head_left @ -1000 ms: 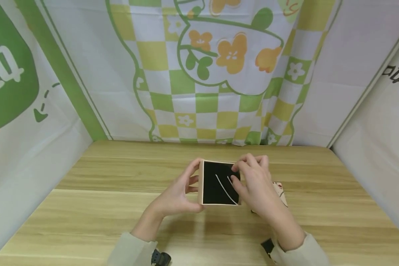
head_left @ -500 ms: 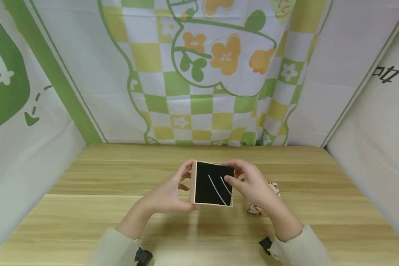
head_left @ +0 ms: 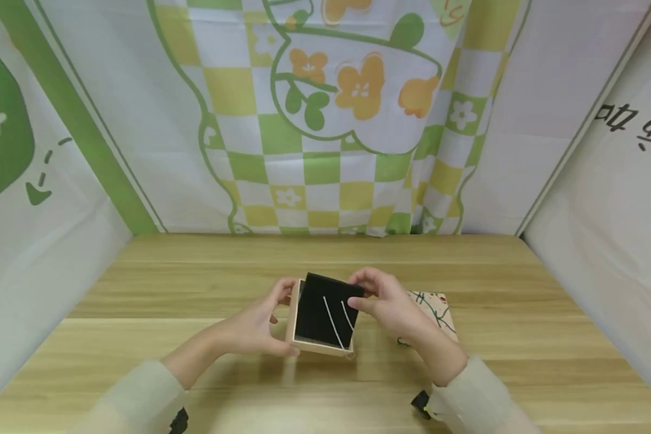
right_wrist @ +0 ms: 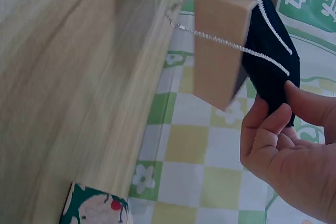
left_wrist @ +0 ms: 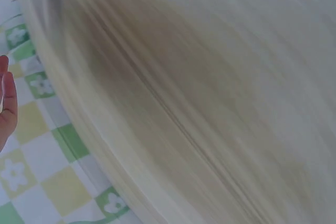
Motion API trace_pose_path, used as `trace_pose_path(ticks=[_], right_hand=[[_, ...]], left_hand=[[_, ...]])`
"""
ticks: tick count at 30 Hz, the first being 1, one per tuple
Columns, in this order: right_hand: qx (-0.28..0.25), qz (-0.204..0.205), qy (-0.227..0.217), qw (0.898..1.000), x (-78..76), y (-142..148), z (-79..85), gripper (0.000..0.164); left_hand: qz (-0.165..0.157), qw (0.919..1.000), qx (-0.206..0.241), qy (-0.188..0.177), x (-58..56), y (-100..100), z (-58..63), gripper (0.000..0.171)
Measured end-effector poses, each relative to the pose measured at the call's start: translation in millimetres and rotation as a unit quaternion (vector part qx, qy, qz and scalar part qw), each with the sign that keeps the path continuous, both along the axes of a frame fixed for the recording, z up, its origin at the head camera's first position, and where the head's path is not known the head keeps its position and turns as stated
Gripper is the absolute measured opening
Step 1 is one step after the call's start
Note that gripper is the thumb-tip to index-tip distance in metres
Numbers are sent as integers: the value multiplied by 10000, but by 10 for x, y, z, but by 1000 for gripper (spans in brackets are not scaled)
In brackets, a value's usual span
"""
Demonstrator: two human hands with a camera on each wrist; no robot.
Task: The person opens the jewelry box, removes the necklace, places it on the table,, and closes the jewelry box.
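Observation:
My left hand (head_left: 249, 328) holds a small square light-wood box (head_left: 320, 348) by its left side, thumb at the near corner. Pinched at its right edge by my right hand (head_left: 390, 304), a black padded insert (head_left: 325, 313) is tilted partly out of the box. A thin silver chain bracelet (right_wrist: 220, 41) runs through the insert; its clasp end hangs outside the box wall in the right wrist view. Only a few fingers (left_wrist: 8, 103) show at the left wrist view's edge, with the box outside that view.
A cream patterned square lid (head_left: 436, 310) lies on the wooden table (head_left: 168, 271), right of the box and partly behind my right forearm. A checkered curtain (head_left: 325, 175) hangs at the table's far edge, with white fabric walls on both sides.
The black insert, flat in the box before, is now lifted at an angle, and the chain's end hangs over the near wall. The box has come lower and a little left.

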State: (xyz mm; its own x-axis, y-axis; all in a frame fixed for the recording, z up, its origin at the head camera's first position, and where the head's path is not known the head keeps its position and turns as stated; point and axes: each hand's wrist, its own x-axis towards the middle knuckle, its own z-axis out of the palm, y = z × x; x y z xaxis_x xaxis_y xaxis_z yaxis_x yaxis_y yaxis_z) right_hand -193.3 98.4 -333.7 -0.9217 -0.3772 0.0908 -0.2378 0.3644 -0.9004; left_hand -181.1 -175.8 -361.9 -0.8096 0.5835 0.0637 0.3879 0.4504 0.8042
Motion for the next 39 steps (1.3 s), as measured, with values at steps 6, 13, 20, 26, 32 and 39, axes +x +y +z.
trace_pose_path(ticks=[6, 13, 20, 26, 32, 39], right_hand=[[-289, -90, -64, 9995, -10, -56, 3, 23], [-579, -285, -540, 9965, 2, 4, 83, 26], [-711, -110, -475, 9963, 47, 70, 147, 28], [-650, -77, -386, 9971, 84, 74, 180, 28], [-582, -48, -290, 9979, 105, 80, 193, 28], [-523, -70, -267, 9983, 111, 86, 195, 28]], left_hand=[[-209, 9994, -125, -236, -3, -132, -106, 103], [-364, 9975, -528, -291, 24, -195, -170, 105], [293, 9768, -2095, 333, 94, -258, -206, 120], [440, 9709, -2312, 453, 126, -324, -256, 121], [483, 9701, -2319, 530, 132, -389, -275, 122], [225, 9577, -2861, 206, 120, -445, -61, 125]])
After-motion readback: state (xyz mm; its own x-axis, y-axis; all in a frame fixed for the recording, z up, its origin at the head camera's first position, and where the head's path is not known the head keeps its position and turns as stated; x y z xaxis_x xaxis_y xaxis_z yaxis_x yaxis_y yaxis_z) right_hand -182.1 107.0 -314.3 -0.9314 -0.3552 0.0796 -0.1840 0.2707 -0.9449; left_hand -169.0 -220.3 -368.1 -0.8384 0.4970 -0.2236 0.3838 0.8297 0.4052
